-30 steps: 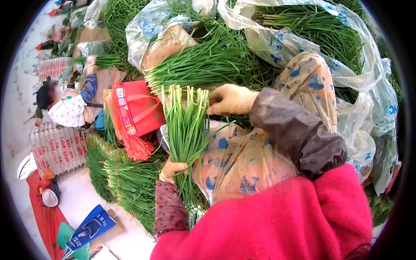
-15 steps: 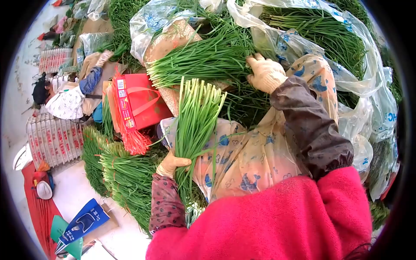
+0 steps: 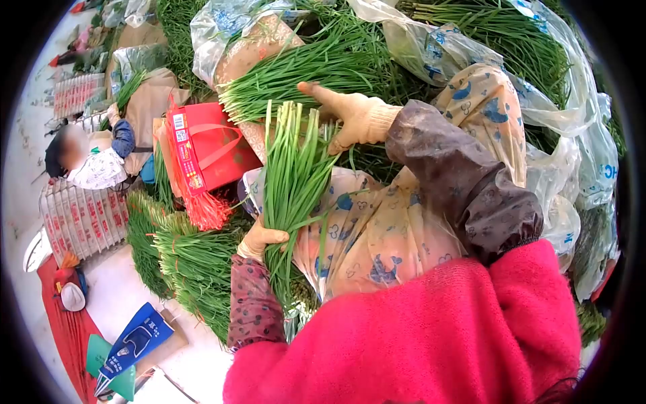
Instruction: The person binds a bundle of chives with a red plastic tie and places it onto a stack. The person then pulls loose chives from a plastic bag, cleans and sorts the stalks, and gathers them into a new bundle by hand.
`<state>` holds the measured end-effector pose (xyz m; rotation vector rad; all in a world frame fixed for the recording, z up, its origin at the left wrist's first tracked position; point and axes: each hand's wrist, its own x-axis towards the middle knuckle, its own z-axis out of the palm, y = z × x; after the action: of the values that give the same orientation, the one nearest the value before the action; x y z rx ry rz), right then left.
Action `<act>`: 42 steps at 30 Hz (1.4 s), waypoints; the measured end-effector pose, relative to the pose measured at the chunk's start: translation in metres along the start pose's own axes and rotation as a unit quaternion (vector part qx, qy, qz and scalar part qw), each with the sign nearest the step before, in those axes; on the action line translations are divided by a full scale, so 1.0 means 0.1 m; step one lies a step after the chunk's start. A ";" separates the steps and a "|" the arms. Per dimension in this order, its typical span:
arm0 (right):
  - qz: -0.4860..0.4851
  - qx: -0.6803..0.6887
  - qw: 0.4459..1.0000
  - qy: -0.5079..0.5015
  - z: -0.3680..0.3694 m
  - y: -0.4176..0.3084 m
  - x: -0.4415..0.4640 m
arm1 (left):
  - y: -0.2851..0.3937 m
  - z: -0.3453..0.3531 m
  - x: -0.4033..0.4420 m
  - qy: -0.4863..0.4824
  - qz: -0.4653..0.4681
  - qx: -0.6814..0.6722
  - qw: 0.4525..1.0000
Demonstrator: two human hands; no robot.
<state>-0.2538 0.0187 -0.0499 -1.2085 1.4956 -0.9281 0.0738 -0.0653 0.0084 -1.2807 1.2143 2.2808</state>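
Observation:
My left hand (image 3: 262, 240), in a pale glove, is closed around the lower part of a bunch of garlic chives (image 3: 293, 178). The bunch stands with its pale cut ends pointing away from me. Beside those ends is my gloved right hand (image 3: 354, 120), its index finger stretched out and its thumb apart; it grips nothing. Past it, a heap of loose chives (image 3: 289, 74) lies on a patterned board (image 3: 259, 47) with its stem ends to the left. My lap is covered by a printed plastic apron (image 3: 377, 225).
Left of the bunch stands a red bag (image 3: 214, 151) with red ties (image 3: 207, 212) hanging from it. Tied chive bundles (image 3: 195, 259) are stacked nearer me. Clear plastic bags (image 3: 582, 161) with more chives lie right. Another person (image 3: 101, 161) sits at far left, near white crates (image 3: 84, 219).
My right hand has moved left from the far heap to the top of the held bunch, its fingers spreading. The left hand keeps its hold. The other person's arm and head have shifted.

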 end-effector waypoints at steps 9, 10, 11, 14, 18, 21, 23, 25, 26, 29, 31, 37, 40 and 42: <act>0.004 0.172 0.981 0.089 0.00 -0.01 0.07 | 0.03 -0.04 0.06 -0.006 0.006 -0.003 1.000; 0.009 0.180 0.970 0.163 -0.03 0.00 0.07 | 0.02 -0.04 0.07 -0.008 0.017 0.001 1.000; 0.014 0.186 0.954 0.234 -0.08 0.03 0.05 | 0.00 -0.04 0.07 -0.008 0.028 0.004 1.000; 0.054 0.200 0.914 0.349 -0.28 0.36 0.10 | -0.09 -0.08 0.03 0.017 0.023 -0.004 1.000; 0.063 -0.118 0.989 -0.061 -0.09 0.01 -0.28 | -0.03 0.02 0.02 0.050 0.044 -0.029 0.997; 0.049 -0.112 0.978 -0.170 0.38 -0.19 -0.34 | 0.00 0.10 0.05 0.055 0.055 -0.048 0.996; 0.027 -0.076 0.981 -0.176 0.51 -0.14 -0.41 | -0.01 0.07 0.02 0.060 0.046 -0.032 0.997; -0.024 -0.110 0.978 -0.175 0.37 -0.01 -0.38 | -0.03 0.06 -0.01 0.064 0.041 -0.029 0.997; 0.018 -0.174 0.969 -0.173 0.28 0.05 -0.34 | -0.06 0.06 -0.01 0.072 0.036 -0.031 0.996; 0.188 -0.407 0.872 -0.196 -0.04 0.69 -0.24 | 0.05 0.17 0.00 0.030 0.021 -0.065 0.997; 0.175 -0.439 0.877 -0.089 -0.17 0.82 -0.31 | 0.02 0.20 0.03 -0.005 0.065 -0.070 0.995; -0.038 -0.091 0.989 0.111 -0.27 -0.04 -0.27 | 0.08 0.20 0.07 -0.011 0.058 -0.013 0.998; 0.029 -0.179 0.982 0.053 -0.10 -0.17 -0.14 | 0.09 0.23 0.09 -0.011 0.057 -0.013 0.998; 0.039 -0.170 0.985 0.019 -0.01 -0.09 -0.08 | 0.09 0.22 0.08 -0.013 0.041 -0.020 0.999</act>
<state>-0.2520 0.0249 -0.0391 -1.3678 1.7681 -0.6635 0.0518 -0.0554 0.0127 -1.2308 1.2409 2.3837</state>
